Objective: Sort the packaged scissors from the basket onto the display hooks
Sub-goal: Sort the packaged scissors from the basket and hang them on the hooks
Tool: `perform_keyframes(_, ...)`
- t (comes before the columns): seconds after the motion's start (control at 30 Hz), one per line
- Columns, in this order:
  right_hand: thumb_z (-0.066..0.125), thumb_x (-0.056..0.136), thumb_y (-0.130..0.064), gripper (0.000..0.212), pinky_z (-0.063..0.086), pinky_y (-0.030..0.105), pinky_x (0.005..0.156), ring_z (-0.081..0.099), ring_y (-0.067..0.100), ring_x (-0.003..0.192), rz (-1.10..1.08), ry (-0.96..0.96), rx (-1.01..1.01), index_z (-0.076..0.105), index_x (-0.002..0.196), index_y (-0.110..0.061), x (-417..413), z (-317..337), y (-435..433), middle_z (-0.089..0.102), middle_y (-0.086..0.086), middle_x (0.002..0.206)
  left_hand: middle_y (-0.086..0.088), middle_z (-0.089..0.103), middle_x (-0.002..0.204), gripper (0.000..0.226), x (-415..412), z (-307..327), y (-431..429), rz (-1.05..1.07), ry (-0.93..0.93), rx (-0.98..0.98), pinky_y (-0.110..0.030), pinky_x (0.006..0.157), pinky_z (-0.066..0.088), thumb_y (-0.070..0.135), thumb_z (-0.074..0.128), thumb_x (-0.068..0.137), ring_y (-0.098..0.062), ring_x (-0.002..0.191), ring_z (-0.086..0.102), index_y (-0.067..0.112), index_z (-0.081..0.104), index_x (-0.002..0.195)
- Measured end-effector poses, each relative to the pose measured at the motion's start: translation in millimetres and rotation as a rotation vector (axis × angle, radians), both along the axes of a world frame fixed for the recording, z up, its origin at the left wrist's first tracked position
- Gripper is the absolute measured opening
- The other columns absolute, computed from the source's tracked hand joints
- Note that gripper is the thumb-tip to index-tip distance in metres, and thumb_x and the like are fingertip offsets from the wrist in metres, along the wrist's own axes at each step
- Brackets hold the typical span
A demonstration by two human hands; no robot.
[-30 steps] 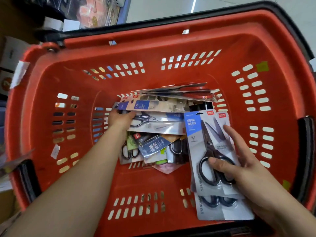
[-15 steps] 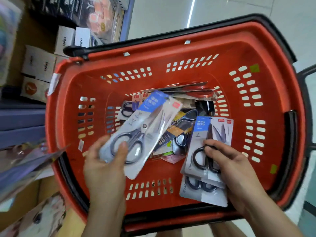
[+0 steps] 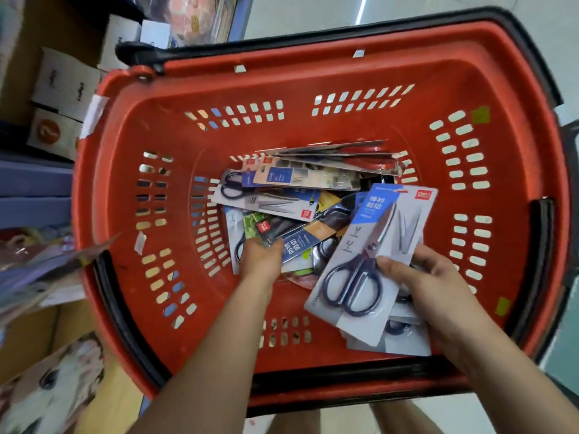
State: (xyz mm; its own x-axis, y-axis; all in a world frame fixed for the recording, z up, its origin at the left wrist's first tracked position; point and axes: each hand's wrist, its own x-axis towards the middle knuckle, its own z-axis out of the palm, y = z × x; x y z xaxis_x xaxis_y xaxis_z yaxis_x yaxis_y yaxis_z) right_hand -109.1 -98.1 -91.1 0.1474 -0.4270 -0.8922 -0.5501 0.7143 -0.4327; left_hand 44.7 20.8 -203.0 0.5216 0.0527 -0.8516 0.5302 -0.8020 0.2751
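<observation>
A red basket (image 3: 313, 89) with slotted walls is seen from above, and every place is given from it. A loose pile of packaged scissors (image 3: 291, 195) is heaped on its floor, toward the far wall. The left hand (image 3: 261, 258) is lowered onto the near edge of that pile, fingers curled down onto a pack; whether anything is pinched cannot be told. Toward the basket's right wall, a stack of grey-carded scissors packs (image 3: 372, 264) is gripped by the right hand (image 3: 438, 286), thumb pressed on top beside the dark blue handles, fingers tucked underneath.
</observation>
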Motion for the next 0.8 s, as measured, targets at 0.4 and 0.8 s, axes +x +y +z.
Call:
perform_keyframes(0.4, 0.065, 0.089, -0.005, 0.017, 0.056, 0.058, 0.087, 0.073, 0.040, 0.086, -0.018, 0.067, -0.030, 0.072, 0.101, -0.014, -14, 28, -6, 0.077, 0.013, 0.092, 0.003, 0.067, 0.086, 0.018, 0, 84, 41, 0.132, -0.234, -0.079, -0.034, 0.063, 0.058, 0.004, 0.055, 0.097, -0.015, 0.072, 0.067, 0.021, 0.056, 0.094)
perform_keyframes(0.8, 0.062, 0.090, 0.004, 0.023, 0.052, 0.012, 0.057, 0.069, 0.001, 0.068, 0.295, -0.124, -0.200, 0.072, 0.099, -0.015, 4, 125, -26, 0.077, 0.001, 0.091, 0.026, 0.069, 0.093, 0.032, 38, 284, 96, 0.106, -0.721, -0.279, -0.013, 0.065, 0.053, 0.009, 0.047, 0.102, 0.009, 0.077, 0.062, 0.036, 0.062, 0.098)
